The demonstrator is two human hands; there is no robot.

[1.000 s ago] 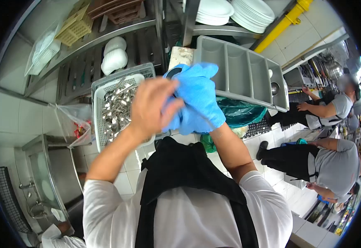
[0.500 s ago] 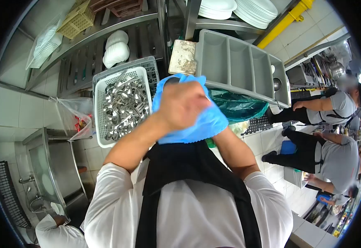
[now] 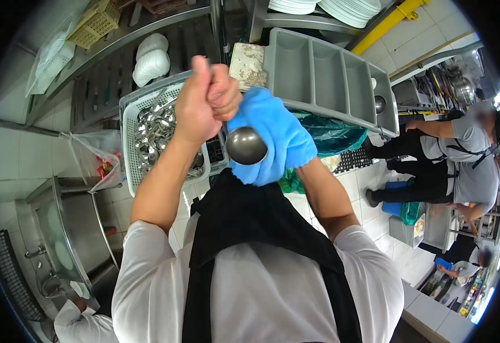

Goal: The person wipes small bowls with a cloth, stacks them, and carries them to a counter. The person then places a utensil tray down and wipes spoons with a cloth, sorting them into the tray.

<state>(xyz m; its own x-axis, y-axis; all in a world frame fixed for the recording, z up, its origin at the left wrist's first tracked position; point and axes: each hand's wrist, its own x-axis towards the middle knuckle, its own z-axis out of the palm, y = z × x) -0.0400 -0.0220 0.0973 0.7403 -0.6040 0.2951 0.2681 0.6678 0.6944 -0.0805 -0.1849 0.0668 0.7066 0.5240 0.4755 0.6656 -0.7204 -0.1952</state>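
My left hand [image 3: 211, 98] is closed, its thumb raised and fingers curled; whatever lies inside the fist is hidden. Just below and right of it, a round steel bowl-shaped piece [image 3: 246, 146], like the cup of a ladle, rests against a bright blue cloth [image 3: 281, 134]. No handle shows on it. The cloth is bunched over my right hand, whose fingers it covers; only the right forearm [image 3: 327, 197] emerges below. Under my left arm stands a white basket [image 3: 129, 134] full of metal cutlery [image 3: 154, 131].
A grey divided cutlery tray [image 3: 327, 108] lies at upper right with a ladle [image 3: 380, 104] in its end compartment. Below it hangs a green plastic bag [image 3: 333, 134]. White plates [image 3: 350, 8] are stacked above. Co-workers [image 3: 464, 177] stand at right; a sink [image 3: 70, 234] is at left.
My left hand has moved up and left, off the front of the cloth, and turned thumb upward. The steel piece now shows fully, lower on the cloth. The view has shifted slightly.
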